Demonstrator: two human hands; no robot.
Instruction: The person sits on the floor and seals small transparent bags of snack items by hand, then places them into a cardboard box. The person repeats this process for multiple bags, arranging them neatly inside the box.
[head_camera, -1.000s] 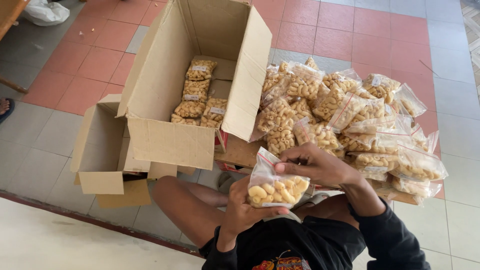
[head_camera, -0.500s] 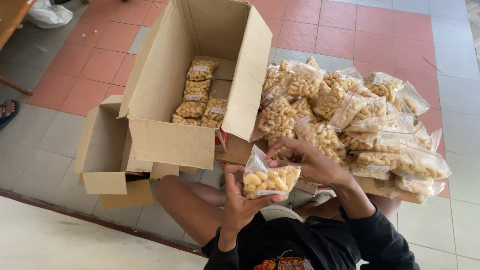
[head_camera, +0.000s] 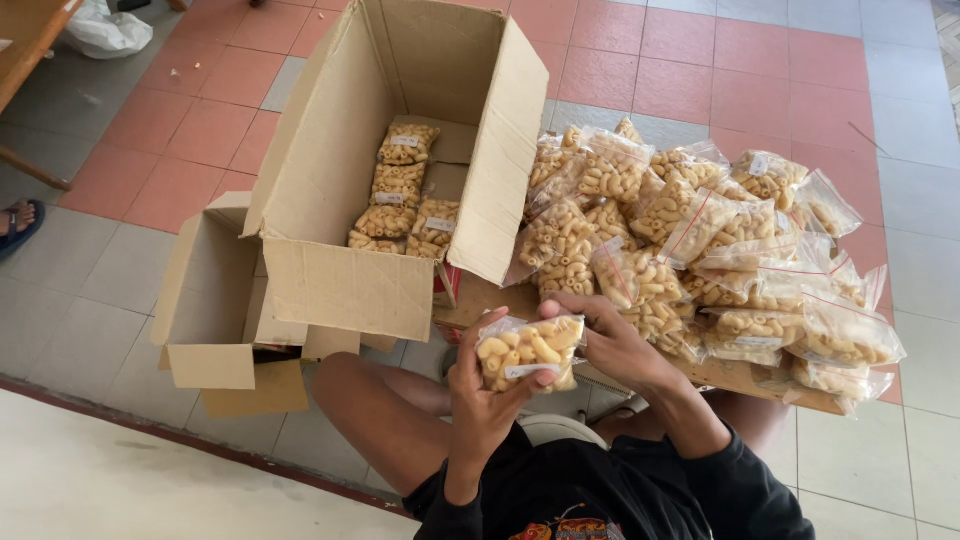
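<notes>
Both hands, left hand (head_camera: 480, 395) and right hand (head_camera: 615, 345), now grip the snack packet (head_camera: 528, 352) lower (nearer the body), beside the cardboard box (head_camera: 350, 285).

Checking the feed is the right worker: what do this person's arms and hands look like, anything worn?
Both hands are bare: no gloves, rings or watch visible on the left hand or right hand. The right arm wears a long black sleeve to just short of the wrist. The left forearm is uncovered; black cloth begins near the elbow.
</notes>
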